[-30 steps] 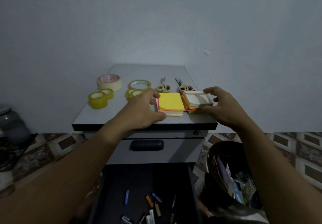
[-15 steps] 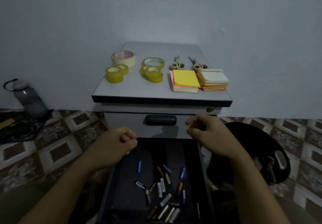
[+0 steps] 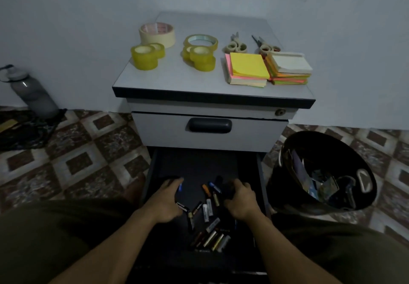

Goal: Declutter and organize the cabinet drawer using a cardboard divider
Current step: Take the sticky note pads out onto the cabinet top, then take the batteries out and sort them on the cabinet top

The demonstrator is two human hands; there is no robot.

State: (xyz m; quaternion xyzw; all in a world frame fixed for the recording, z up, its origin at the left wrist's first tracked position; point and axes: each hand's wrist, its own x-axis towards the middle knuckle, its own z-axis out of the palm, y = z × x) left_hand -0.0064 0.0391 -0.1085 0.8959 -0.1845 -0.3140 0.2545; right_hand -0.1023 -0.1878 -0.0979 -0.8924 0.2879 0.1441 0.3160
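Your left hand (image 3: 164,199) lies flat with fingers apart in the open drawer (image 3: 199,164). Your right hand (image 3: 240,197) is curled there too, and I cannot tell if it grips anything. No cardboard divider shows. The bin (image 3: 327,142) stands just beside the drawer, and your right arm could knock it. The loose batteries (image 3: 208,210) between your hands may roll and scatter if swept hastily.

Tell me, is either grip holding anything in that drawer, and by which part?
The left grip lies flat among the batteries, holding nothing visible. The right grip curls over something dark; too dim to tell what.
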